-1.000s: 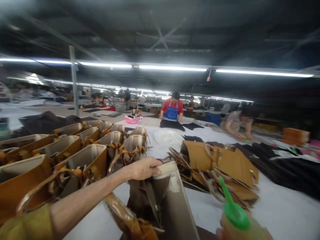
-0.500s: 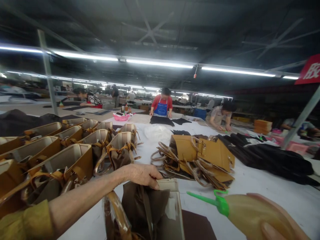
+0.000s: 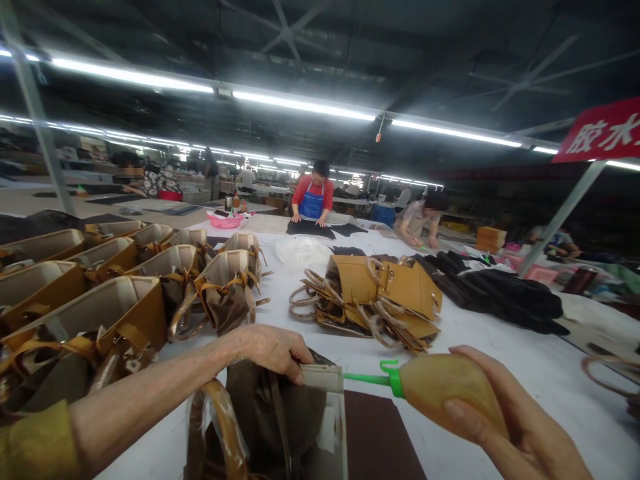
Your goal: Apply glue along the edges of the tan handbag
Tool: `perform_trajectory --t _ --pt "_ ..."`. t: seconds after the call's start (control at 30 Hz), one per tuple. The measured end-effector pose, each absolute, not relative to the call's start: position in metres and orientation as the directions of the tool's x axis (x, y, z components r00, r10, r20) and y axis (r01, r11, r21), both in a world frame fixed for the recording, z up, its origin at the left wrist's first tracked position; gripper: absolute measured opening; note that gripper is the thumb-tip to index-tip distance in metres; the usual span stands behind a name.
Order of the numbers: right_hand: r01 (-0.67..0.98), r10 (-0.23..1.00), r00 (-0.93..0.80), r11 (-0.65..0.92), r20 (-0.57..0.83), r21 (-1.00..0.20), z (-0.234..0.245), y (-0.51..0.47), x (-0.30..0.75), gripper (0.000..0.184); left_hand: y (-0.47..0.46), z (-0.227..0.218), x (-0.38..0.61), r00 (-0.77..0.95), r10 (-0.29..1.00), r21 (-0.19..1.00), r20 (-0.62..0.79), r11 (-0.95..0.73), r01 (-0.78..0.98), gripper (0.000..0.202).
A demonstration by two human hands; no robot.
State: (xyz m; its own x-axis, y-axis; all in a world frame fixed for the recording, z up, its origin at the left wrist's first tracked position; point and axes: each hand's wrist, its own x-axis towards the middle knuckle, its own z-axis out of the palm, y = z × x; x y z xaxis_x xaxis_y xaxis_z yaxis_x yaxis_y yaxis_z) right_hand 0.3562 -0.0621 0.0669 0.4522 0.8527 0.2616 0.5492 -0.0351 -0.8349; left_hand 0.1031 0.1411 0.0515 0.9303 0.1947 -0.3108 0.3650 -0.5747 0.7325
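My left hand [image 3: 277,353] pinches the upper edge of a handbag [image 3: 280,420] that stands in front of me, its dark lining and pale inner wall showing. A tan handle [image 3: 227,427] in clear wrap hangs on its left side. In my right hand [image 3: 505,413] lies a squeeze bottle [image 3: 445,390] of amber liquid, fingers wrapped round it. Its thin green nozzle [image 3: 367,379] points left, with the tip at the bag's pale edge; whether it touches I cannot tell. Under the bag's right side lies a flat dark brown sheet [image 3: 375,433].
Rows of open tan handbags [image 3: 130,300] stand on the left. A pile of flat tan bag pieces [image 3: 385,287] lies ahead, with dark fabric [image 3: 490,287] to its right. Beyond are a pink basket [image 3: 225,220] and a person in a blue apron [image 3: 313,200]. A post [image 3: 565,217] rises at right.
My right hand has brought the bottle left and up, so its nozzle tip is now at the bag's edge. My left hand keeps its grip. The whole view has shifted slightly.
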Motion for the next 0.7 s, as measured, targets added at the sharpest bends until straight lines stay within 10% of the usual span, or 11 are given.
perform_trajectory --t 0.7 --pt "0.666 0.860 0.391 -0.019 0.328 -0.746 0.060 -0.044 0.358 0.050 0.142 0.048 0.099 0.925 0.164 0.703 -0.342 -0.609 0.368 0.018"
